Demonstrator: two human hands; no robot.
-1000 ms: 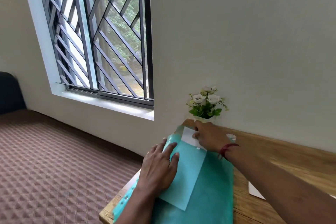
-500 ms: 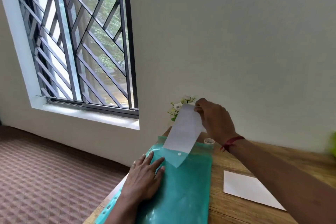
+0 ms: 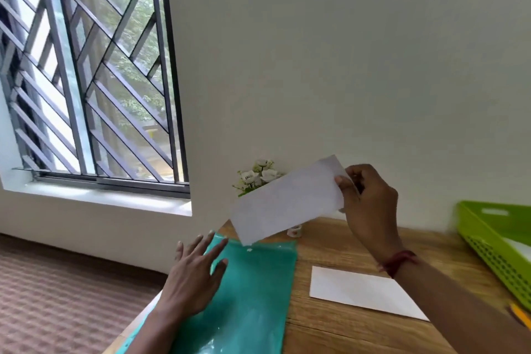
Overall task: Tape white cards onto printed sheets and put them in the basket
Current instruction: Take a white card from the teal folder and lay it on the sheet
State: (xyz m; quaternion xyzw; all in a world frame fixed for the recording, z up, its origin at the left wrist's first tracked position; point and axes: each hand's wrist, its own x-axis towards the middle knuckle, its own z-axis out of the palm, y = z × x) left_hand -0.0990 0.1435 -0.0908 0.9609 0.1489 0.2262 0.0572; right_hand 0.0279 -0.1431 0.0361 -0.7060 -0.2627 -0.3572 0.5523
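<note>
Two hands are working. The right fingers (image 3: pixel 344 190) are curling round and pinching the right end of a white paper (image 3: pixel 287 204). The right hand (image 3: pixel 369 210) is holding it tilted in the air in front of the flowers (image 3: pixel 258 174), and its low corner is sitting just at the top edge of the teal folder (image 3: pixel 253 296). Can't tell if the paper is printed or blank, or if that corner is fully clear of the folder.

The left fingers (image 3: pixel 207 246) are lying straight and spread. The left hand (image 3: pixel 195 276) is pressing flat on the folder and gripping nothing, likely pinning it down.

A white card (image 3: pixel 359 290) is lying flat on the table (image 3: pixel 330 330), just right of the folder and under the right forearm. A small tape roll (image 3: pixel 295 230) is standing near the wall behind the folder. The green basket (image 3: pixel 500 241) is sitting at the far right, well apart from the paper, with something white inside.

Step, as a judgement: fetching a paper from the folder, with taping not yet begun. The next move is likely calling for laying the paper flat by the card, lining the two up, then reaching for the tape, with the left hand freeing up to help.
</note>
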